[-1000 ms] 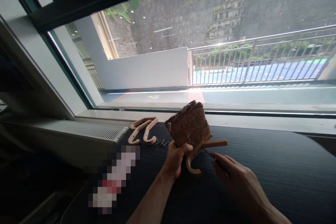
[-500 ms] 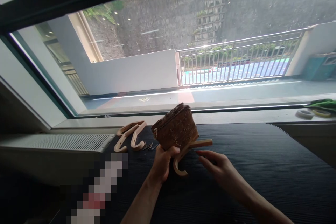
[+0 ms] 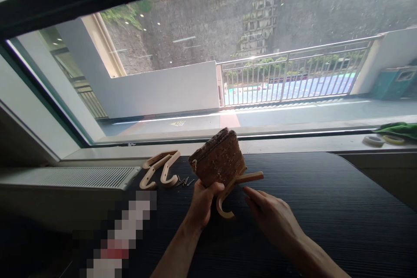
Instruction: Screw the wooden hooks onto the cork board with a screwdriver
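My left hand is closed around the lower edge of a rough brown piece of wood, holding it tilted above the table. A light wooden coat hook lies against the wood's lower right side, its curved end hanging below near my left thumb. Just right of the hook, my right hand has its fingers pressed together, thumb and index pointing at the hook. What those fingers hold, if anything, is hidden. Further left on the table lie more wooden hooks and several screws.
The dark table runs along the windowsill. Rolls of tape and a green cloth sit on the sill at right. A radiator stands at left. A pixelated patch covers the table's lower left part.
My right hand has turned and shifted slightly; the thin dark shaft seen between its fingers and the hook no longer shows. My left hand still grips the wood.
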Available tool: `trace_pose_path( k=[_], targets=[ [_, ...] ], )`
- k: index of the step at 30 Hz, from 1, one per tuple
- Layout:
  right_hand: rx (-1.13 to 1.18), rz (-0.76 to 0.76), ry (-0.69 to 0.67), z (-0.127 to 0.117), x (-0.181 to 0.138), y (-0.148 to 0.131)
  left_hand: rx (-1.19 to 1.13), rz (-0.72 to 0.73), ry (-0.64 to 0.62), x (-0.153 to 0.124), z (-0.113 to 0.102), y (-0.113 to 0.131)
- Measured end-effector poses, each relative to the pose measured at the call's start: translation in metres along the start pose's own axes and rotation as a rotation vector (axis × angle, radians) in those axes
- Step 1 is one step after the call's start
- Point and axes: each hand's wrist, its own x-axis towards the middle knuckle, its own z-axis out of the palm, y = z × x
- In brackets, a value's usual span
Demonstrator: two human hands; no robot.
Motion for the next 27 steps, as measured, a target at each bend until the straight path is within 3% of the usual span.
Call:
trace_pose_path(
  k=[6,12,15,17,23,27],
  targets=[
    [0.600,0.145,-0.136,-0.008,0.007,0.000,-0.022,-0.016,-0.001,0.001,-0.003,0.001],
    [0.798,0.351,-0.156,-0.017,0.010,-0.001,-0.045,-0.031,0.058,0.001,-0.001,0.004],
    [0.966,0.333,-0.166,-0.022,0.009,0.000,-0.114,-0.032,0.079,0.003,-0.002,0.006],
    [0.869,0.248,-0.111,-0.023,0.008,0.001,-0.148,-0.041,0.079,0.004,-0.004,0.006],
    [0.048,-0.046,0.169,-0.018,0.002,0.004,-0.153,-0.091,0.067,0.005,-0.006,0.008],
    [-0.015,-0.122,0.213,-0.017,0.001,0.003,-0.176,-0.068,0.054,0.004,-0.004,0.010]
  ],
)
